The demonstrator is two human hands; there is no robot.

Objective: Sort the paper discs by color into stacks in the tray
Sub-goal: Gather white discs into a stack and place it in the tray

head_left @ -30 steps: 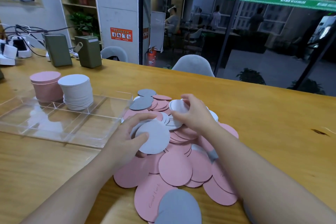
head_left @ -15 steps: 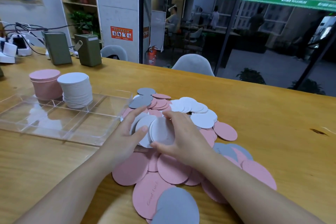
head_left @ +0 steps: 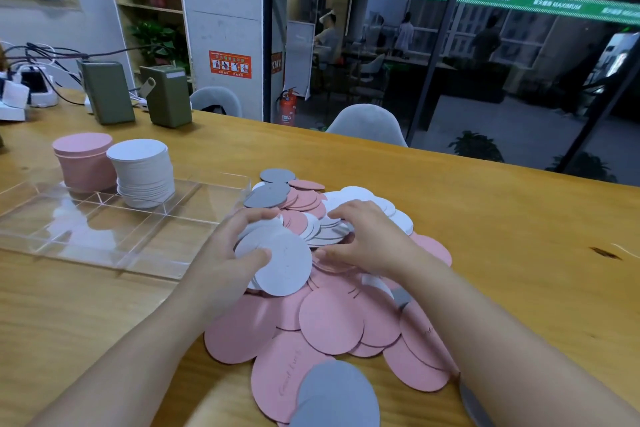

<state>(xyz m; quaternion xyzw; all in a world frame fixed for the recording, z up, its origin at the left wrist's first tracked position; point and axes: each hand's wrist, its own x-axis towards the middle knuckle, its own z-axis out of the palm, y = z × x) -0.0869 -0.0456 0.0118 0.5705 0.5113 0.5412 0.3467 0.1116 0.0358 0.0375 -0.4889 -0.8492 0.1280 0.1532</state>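
Note:
A loose pile of paper discs lies on the wooden table: pink discs in front, grey discs nearest me and at the back, white ones in the middle. My left hand grips a bundle of white discs at the pile's left edge, thumb on top. My right hand arches over fanned white discs, fingertips and thumb pinching them. The clear tray sits to the left. A pink stack and a white stack stand in its back compartments.
Two green boxes stand at the back left of the table, with cables and white chargers beyond them. Grey chairs stand behind the table's far edge, before a glass wall.
My right hand brought a white disc from the far side onto the left hand's bundle, then moved back right onto the fanned white discs. The left hand kept its bundle.

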